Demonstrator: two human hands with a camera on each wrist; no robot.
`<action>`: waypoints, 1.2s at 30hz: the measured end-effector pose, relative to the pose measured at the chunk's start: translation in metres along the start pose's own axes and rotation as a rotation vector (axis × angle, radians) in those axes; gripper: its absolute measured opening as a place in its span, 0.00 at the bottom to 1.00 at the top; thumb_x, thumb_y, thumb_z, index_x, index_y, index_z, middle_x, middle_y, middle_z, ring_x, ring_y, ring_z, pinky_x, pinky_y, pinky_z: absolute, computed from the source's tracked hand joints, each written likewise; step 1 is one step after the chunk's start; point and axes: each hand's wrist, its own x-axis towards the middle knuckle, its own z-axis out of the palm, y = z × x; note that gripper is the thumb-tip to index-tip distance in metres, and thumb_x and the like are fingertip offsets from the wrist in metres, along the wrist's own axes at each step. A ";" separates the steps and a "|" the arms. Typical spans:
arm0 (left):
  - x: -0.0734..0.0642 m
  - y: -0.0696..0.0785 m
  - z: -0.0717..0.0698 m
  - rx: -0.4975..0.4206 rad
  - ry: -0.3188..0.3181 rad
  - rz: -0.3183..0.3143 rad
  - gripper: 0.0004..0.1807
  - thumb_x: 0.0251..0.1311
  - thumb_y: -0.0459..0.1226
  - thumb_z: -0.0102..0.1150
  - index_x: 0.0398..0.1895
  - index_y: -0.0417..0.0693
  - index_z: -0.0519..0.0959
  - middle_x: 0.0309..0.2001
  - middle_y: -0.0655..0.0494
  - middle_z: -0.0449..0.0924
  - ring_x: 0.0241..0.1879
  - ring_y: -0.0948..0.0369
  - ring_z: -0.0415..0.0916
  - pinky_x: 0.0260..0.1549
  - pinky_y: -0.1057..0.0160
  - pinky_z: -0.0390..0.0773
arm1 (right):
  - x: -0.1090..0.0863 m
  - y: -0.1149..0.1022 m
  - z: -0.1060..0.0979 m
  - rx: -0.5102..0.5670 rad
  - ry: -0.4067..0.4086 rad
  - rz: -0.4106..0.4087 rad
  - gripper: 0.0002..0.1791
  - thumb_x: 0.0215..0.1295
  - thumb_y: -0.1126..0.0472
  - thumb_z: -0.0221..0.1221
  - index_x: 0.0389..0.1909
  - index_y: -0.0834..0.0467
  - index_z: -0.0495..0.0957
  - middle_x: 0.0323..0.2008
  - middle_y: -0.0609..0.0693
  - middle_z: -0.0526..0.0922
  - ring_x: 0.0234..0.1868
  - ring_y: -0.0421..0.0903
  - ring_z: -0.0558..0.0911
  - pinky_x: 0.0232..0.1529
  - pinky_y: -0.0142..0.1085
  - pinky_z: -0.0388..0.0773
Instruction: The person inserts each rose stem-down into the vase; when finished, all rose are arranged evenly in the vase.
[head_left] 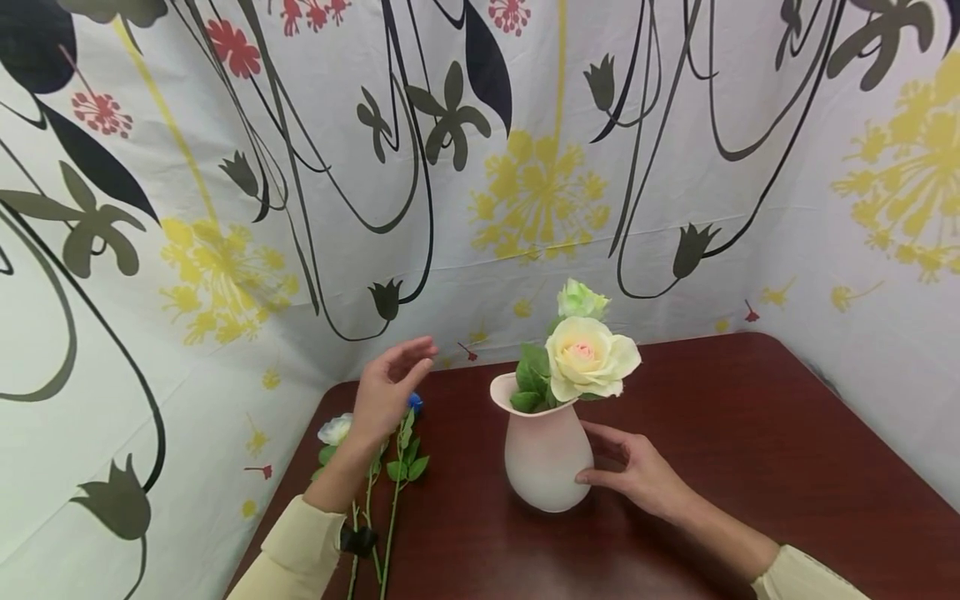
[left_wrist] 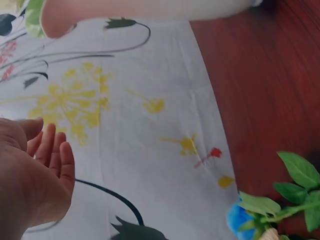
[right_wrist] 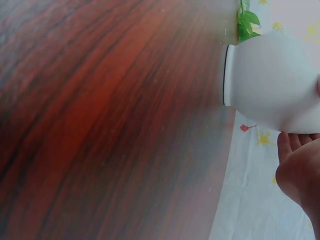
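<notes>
A pale pink-and-white vase point(head_left: 547, 458) stands upright on the table, holding a cream rose point(head_left: 588, 354) with a greenish-white flower point(head_left: 581, 300) behind it. My right hand point(head_left: 637, 475) holds the vase's right side, its thumb at the front and its fingers farther round the back; in the right wrist view fingertips point(right_wrist: 284, 142) meet the vase wall. Raised left of the vase, my left hand point(head_left: 386, 392) has loosely bent fingers and nothing in them. Below it lie a white flower point(head_left: 335, 429) and a blue flower point(head_left: 415, 403), both partly hidden by the hand and forearm.
The dark red-brown table point(head_left: 720, 442) has a rounded far right corner. A flower-printed cloth point(head_left: 465, 225) hangs behind it and along both sides. Green stems point(head_left: 393, 517) lie along the table's left side, near a small black object point(head_left: 358, 542).
</notes>
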 end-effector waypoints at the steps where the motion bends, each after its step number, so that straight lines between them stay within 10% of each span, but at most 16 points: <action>1: 0.000 -0.002 -0.002 -0.009 0.023 -0.003 0.17 0.74 0.35 0.66 0.63 0.50 0.84 0.56 0.48 0.88 0.57 0.54 0.83 0.54 0.68 0.82 | 0.000 0.000 0.000 -0.002 0.001 0.002 0.40 0.62 0.58 0.78 0.73 0.60 0.74 0.69 0.56 0.79 0.64 0.46 0.82 0.62 0.50 0.81; 18: -0.010 -0.063 -0.031 -0.050 0.264 -0.193 0.20 0.72 0.36 0.69 0.65 0.46 0.83 0.59 0.44 0.86 0.53 0.58 0.86 0.48 0.70 0.84 | 0.000 0.003 0.000 0.016 -0.004 -0.004 0.39 0.62 0.59 0.77 0.73 0.61 0.74 0.69 0.57 0.79 0.64 0.51 0.82 0.61 0.53 0.81; 36: -0.047 -0.125 -0.024 0.143 0.211 -0.381 0.22 0.72 0.31 0.67 0.66 0.36 0.80 0.58 0.40 0.86 0.58 0.45 0.84 0.51 0.62 0.86 | 0.001 0.003 0.000 0.006 0.002 0.001 0.39 0.62 0.59 0.77 0.73 0.60 0.74 0.69 0.57 0.79 0.64 0.49 0.82 0.61 0.52 0.82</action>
